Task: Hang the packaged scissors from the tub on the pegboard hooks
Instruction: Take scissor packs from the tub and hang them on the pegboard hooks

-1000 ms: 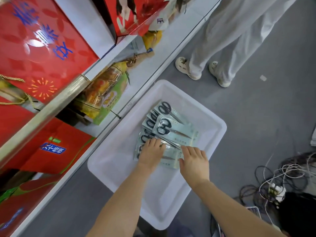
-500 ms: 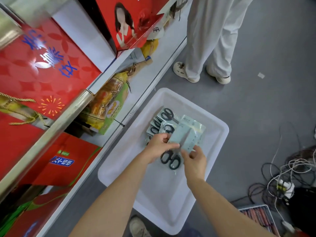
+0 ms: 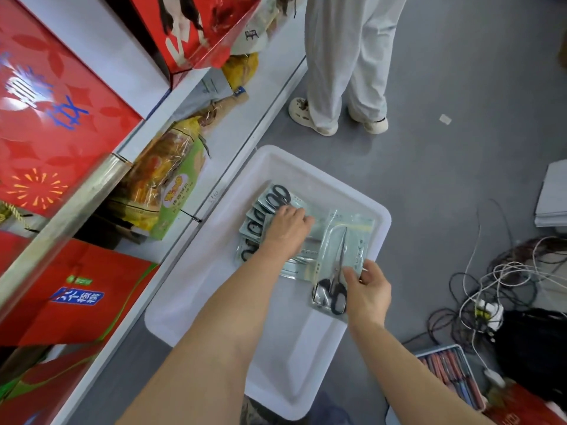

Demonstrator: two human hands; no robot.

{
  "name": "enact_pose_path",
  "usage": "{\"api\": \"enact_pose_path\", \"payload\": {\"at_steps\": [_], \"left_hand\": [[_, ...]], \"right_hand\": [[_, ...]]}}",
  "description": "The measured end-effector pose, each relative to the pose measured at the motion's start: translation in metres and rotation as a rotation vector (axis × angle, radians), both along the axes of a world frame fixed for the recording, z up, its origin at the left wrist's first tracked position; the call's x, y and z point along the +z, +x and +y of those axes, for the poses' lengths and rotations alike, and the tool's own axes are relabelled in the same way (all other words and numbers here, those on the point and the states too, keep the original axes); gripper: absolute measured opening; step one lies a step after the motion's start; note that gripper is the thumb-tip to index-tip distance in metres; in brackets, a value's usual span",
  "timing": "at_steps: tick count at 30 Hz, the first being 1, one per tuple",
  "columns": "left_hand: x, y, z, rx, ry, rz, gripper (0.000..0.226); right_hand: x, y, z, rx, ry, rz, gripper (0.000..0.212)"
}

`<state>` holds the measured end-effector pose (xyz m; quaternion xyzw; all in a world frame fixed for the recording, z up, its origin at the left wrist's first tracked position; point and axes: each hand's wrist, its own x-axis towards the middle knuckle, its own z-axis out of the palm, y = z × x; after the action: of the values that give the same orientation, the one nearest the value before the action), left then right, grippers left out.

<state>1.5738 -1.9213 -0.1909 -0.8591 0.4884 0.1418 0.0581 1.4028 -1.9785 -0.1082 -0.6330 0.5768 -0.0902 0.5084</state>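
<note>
A white tub (image 3: 214, 308) stands on the grey floor beside the shelf. Inside it lies a fanned pile of packaged scissors (image 3: 264, 216) with black handles. My right hand (image 3: 366, 291) is shut on one packaged pair of scissors (image 3: 343, 250), lifted over the tub's right side with its handles toward me. My left hand (image 3: 287, 230) rests palm down on the pile, fingers on the upper packs; whether it grips one I cannot tell. No pegboard or hooks are in view.
White shelves (image 3: 171, 167) on the left carry red gift boxes (image 3: 52, 124) and a bagged snack (image 3: 165, 185). A person in white trousers (image 3: 340, 65) stands beyond the tub. Tangled cables (image 3: 491, 289) lie at right, and a tray of pens (image 3: 454, 375) at lower right.
My right hand has carried one pack from the tub's middle to the right, holding it alone. My left hand let go of it and went back down onto the pile.
</note>
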Motion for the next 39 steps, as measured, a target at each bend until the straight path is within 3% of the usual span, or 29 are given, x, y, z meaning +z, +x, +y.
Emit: {"api": "enact_pose_path", "payload": {"at_steps": [4,8,12,14,17,25,30,35,39], "left_hand": [[0.011,-0.001,0.016,0.106,-0.193,0.091,0.046],[0.038,0.004,0.047,0.549,-0.390,0.343,0.037],[0.089,0.008,0.101,1.135,-0.942,0.710,0.020],[0.126,0.004,0.134,1.268,-1.219,0.849,0.015],[0.179,-0.001,0.184,1.345,-1.481,0.895,0.023],[0.327,-0.021,0.328,1.252,-1.853,0.552,0.034],[0.410,-0.043,0.401,1.108,-1.883,0.168,0.072],[0.481,-0.073,0.458,1.086,-1.939,-0.159,0.079],[0.523,-0.095,0.492,1.060,-1.967,-0.313,0.080]], "right_hand": [[0.008,0.002,0.004,0.002,0.062,-0.089,0.018],[0.030,0.012,0.015,0.000,0.167,-0.195,0.028],[0.062,0.033,0.033,0.056,0.286,-0.313,0.027],[0.084,0.048,0.051,0.104,0.319,-0.374,0.022],[0.122,0.072,0.090,0.186,0.369,-0.485,0.019],[0.253,0.109,0.220,0.491,0.492,-0.778,0.025],[0.337,0.119,0.296,0.613,0.599,-0.951,0.035],[0.402,0.120,0.360,0.786,0.607,-1.080,0.046],[0.442,0.112,0.397,0.902,0.594,-1.155,0.049]]}}
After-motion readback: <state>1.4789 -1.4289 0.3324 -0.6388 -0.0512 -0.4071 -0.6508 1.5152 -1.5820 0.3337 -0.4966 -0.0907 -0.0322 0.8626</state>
